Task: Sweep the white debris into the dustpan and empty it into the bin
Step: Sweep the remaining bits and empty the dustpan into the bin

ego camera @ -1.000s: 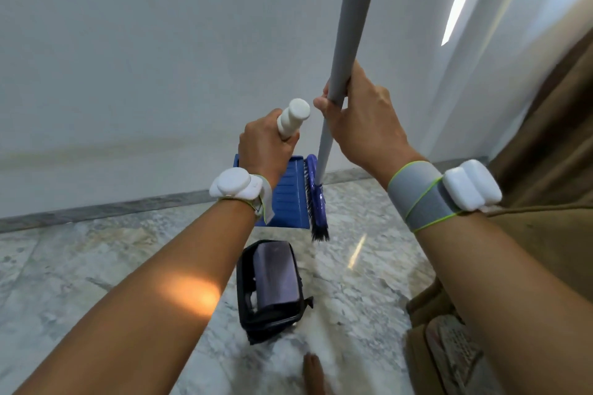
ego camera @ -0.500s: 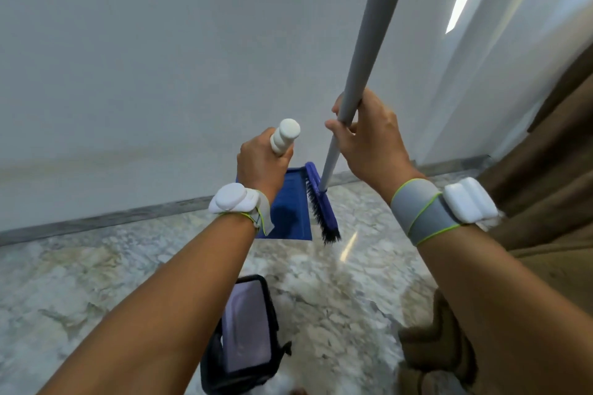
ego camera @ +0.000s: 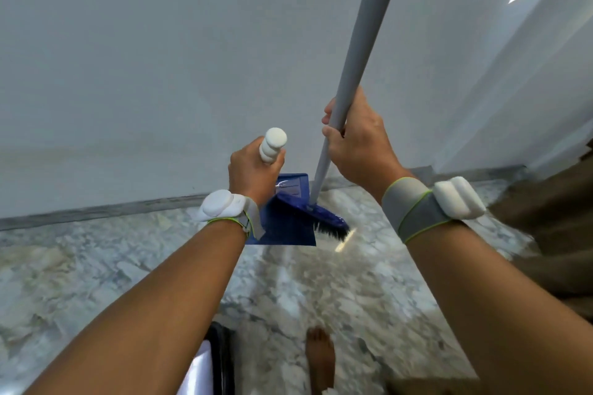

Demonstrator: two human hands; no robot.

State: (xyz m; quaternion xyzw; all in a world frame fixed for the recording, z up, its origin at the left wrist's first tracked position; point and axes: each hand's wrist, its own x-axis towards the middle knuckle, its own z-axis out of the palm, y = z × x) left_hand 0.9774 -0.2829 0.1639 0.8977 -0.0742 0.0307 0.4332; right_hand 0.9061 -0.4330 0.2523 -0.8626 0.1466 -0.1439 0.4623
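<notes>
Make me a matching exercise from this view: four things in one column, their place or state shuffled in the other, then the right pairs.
Things:
1. blue plastic dustpan
2. blue broom head with black bristles
3. black bin with white liner
4. bare foot

Places or states:
A. at the bottom edge, left of the foot
B. held by its white grip in the left hand
C. on the marble floor, bottom centre
D. on a grey pole held by the right hand

Pairs: 1-B, 2-D, 3-A, 4-C
</notes>
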